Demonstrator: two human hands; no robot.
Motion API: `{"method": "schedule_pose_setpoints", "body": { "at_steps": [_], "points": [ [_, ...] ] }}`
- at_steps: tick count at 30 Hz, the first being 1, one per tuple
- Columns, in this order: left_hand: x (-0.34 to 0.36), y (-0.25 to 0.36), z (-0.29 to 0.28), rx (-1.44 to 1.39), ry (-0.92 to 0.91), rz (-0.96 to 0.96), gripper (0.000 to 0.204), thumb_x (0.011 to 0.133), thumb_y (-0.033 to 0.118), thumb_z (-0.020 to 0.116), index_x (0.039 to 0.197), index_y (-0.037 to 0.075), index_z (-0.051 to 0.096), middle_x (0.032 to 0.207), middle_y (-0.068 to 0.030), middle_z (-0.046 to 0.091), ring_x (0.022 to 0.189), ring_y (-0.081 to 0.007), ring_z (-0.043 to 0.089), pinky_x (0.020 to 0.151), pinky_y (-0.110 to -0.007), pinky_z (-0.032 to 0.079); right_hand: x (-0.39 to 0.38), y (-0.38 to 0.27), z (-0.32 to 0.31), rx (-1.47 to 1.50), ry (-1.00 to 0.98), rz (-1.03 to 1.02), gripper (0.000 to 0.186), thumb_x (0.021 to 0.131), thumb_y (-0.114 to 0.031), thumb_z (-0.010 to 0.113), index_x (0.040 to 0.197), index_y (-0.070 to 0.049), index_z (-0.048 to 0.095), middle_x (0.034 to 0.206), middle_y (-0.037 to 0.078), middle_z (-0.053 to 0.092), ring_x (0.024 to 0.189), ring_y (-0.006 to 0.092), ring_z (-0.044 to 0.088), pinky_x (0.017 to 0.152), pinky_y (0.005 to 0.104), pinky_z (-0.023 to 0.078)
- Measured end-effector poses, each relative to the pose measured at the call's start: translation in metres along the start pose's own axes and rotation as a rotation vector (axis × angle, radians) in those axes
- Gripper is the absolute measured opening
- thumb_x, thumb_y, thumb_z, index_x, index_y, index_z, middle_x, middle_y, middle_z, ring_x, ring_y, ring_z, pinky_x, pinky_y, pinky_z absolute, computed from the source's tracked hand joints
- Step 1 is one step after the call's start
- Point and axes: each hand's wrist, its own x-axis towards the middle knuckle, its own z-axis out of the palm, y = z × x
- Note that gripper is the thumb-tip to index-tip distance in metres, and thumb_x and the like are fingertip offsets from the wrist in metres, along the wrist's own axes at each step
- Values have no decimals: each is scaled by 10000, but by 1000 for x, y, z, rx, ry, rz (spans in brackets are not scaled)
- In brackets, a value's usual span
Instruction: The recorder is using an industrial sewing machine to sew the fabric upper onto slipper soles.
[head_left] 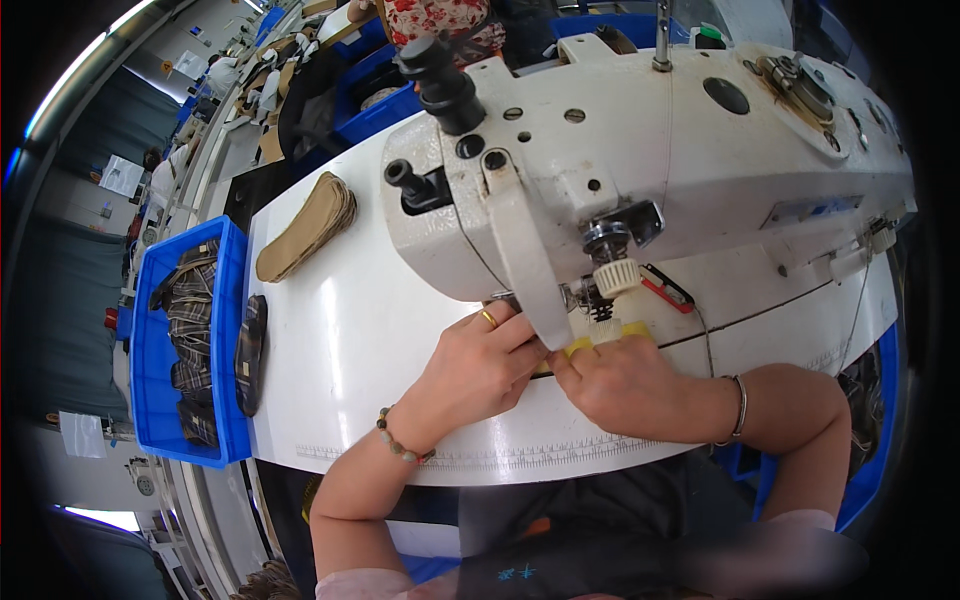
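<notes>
Near the white metal sewing machine (560,180), the left hand (478,368) curls, grip hidden. The curled right hand (622,388) touches yellow material (636,328), hold unclear.

Left hand (472,368), right hand (625,390) close together, fingers (515,334) curled; left forearm (370,466) slanting inward, right elbow (820,402) bent.

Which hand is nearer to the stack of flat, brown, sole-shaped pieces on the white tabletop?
Left. The stack lies beyond and left of the left hand; the right hand is farther right.
</notes>
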Motion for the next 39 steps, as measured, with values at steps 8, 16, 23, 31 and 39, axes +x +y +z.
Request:
{"method": "schedule_pose_setpoints", "body": {
  "at_steps": [8,16,23,31,39],
  "points": [
    [8,-12,1,50,-16,-54,213,752,65,736,964,84,745,975,-24,656,771,-246,645,662,-358,516,6,8,9,-82,-36,72,309,794,-98,640,1072,18,707,664,40,635,550,181,634,461,330,480],
    [10,-21,3,80,-1,-157,182,771,61,703,942,106,743,753,-42,661,628,-263,652,576,-377,511,10,26,29,-152,41,66,394,778,-93,655,1157,7,692,588,42,606,523,204,632,449,349,469],
    [9,-32,-19,-152,-126,-285,320,772,-7,685,1057,117,759,934,-74,736,805,-294,705,690,-366,574,8,26,32,-139,17,85,448,780,-112,646,1211,6,668,581,47,601,489,224,622,450,371,474],
    [12,-41,-8,-270,-14,-192,284,781,-29,728,1031,97,772,1051,-114,726,973,-331,678,841,-407,558,2,33,40,-165,30,41,482,788,-110,646,1260,-8,651,595,69,587,499,236,615,439,378,458],
    [12,-42,-2,-321,46,-177,248,760,51,778,1002,105,782,1082,-101,722,1043,-334,650,908,-418,529,4,27,23,-300,-71,15,377,854,-105,633,1223,-55,692,734,-41,544,698,132,536,482,301,332]
  ]
}}
